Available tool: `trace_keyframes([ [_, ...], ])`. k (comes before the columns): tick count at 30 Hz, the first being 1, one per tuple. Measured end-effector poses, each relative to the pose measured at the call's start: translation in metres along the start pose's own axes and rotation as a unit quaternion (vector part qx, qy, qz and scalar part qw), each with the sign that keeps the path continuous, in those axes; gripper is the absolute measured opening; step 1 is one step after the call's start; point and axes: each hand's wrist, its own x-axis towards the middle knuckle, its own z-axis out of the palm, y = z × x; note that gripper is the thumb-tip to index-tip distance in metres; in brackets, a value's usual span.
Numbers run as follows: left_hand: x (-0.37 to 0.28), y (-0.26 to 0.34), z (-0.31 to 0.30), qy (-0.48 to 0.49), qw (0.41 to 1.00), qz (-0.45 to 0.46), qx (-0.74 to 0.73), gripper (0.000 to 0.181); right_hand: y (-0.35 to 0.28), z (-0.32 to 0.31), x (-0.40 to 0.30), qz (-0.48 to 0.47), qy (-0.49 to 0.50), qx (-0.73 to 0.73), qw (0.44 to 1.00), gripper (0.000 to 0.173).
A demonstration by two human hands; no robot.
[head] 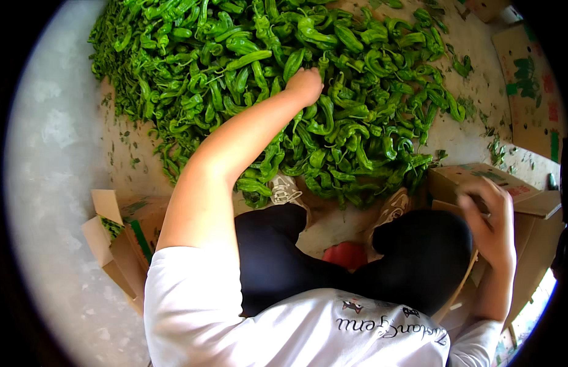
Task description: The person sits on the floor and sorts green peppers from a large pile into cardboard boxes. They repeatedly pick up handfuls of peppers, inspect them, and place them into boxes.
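Before me lies a large heap of long, wrinkled green peppers (353,133) on a concrete floor. My left hand (306,86) reaches into the middle of the heap with its fingers bent down among the peppers. Those fingertips are hidden, so whether they grip a pepper does not show. At the right, my right hand (492,225) hangs over an open cardboard box (534,247) beside my knee. It is a little blurred; thumb and fingers stand apart in a curve, and I see nothing between them.
Another open cardboard box (128,247), with green peppers inside, stands by my left side. A printed carton (531,87) is at the far right. My shoes (286,190) touch the heap's near edge. A red object (346,255) shows between my legs. Leaf scraps (495,149) litter the floor.
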Motion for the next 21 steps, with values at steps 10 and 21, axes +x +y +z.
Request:
trace_keyframes([
  [10, 0.001, -0.026, -0.012, -0.102, 0.951, -0.062, -0.285, 0.043, 0.061, 0.191, 0.231, 0.044, -0.336, -0.236, 0.911, 0.047],
  [21, -0.026, -0.049, -0.025, 0.139, 0.965, -0.138, -0.177, 0.042, 0.089, 0.246, 0.244, 0.129, -0.196, -0.121, 0.965, 0.054],
])
